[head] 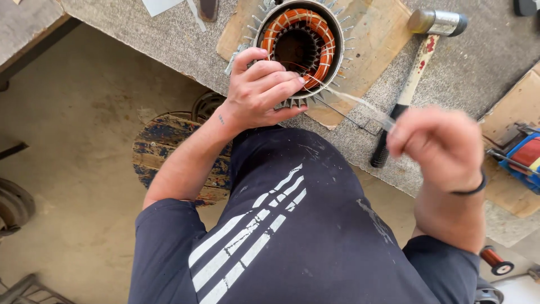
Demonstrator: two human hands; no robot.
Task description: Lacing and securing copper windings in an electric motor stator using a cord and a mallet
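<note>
A round finned metal motor stator (339,42) with orange copper windings (326,35) stands on a wooden board (378,34) at the bench edge. My left hand (260,90) grips the stator's near rim, fingers curled over the winding. A thin whitish lacing cord (351,98) runs taut from the winding to my right hand (441,146), which pinches its end, raised and blurred, to the right of the stator.
A hammer (413,79) with a metal head and pale handle lies on the grey bench (472,62) right of the stator. A blue and red tool (523,157) sits at the right edge. A small copper wire spool (495,260) and a wooden cable reel (163,149) lie lower down.
</note>
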